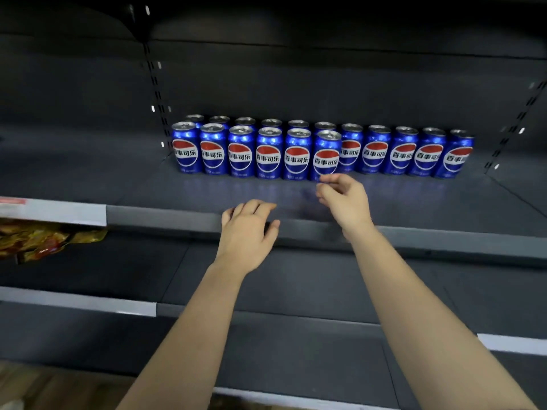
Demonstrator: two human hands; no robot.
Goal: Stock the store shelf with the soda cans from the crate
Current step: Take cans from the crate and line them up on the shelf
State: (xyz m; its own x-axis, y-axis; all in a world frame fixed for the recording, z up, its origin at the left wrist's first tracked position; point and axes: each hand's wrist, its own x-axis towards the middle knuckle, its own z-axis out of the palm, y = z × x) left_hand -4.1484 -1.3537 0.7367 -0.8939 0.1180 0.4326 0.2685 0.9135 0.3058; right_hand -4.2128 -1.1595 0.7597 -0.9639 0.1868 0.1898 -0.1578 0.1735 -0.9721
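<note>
Hovering just in front of the end soda can, right grip half-open, empty; left grip likewise.

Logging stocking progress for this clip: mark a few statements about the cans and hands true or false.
1. The front row holds six cans. True.
2. The right hand grips a can. False: it holds nothing and is just in front of the rightmost front can.
3. Every can stands upright. True.
4. The left hand rests on a can top. False: it is empty, over the front edge of the shelf.
5. The back row runs further right than the front row. True.
</note>
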